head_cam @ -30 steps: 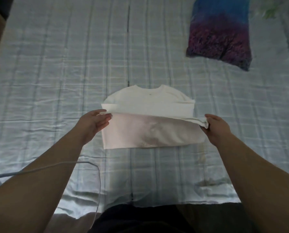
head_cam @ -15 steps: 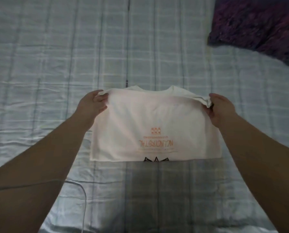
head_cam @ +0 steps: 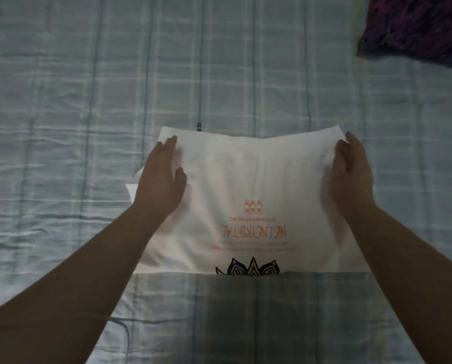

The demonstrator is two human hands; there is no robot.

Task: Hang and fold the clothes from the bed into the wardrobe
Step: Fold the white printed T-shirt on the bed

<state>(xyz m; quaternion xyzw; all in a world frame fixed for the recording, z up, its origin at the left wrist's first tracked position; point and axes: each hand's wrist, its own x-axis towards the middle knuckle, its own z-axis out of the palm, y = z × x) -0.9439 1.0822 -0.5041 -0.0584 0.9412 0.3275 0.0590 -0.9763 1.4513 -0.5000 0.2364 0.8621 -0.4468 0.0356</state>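
A white T-shirt [head_cam: 251, 179] lies folded in half on the bed, its orange lettering and a black pattern facing up and upside down to me. My left hand [head_cam: 161, 177] rests flat on the shirt's left side, fingers spread toward the far left corner. On the right side my right hand [head_cam: 351, 172] lies flat too, fingertips at the far right corner. Both palms press on the cloth and neither hand grips anything.
The bed's pale blue checked sheet [head_cam: 88, 101] spreads all around the shirt. A folded purple and blue garment [head_cam: 419, 27] lies at the far right. A thin white cable [head_cam: 126, 334] runs under my left forearm near the bed's front edge.
Both hands carried the shirt's lower half up and over to the collar end, then let go of the corners and flattened onto the cloth. The view moved closer.
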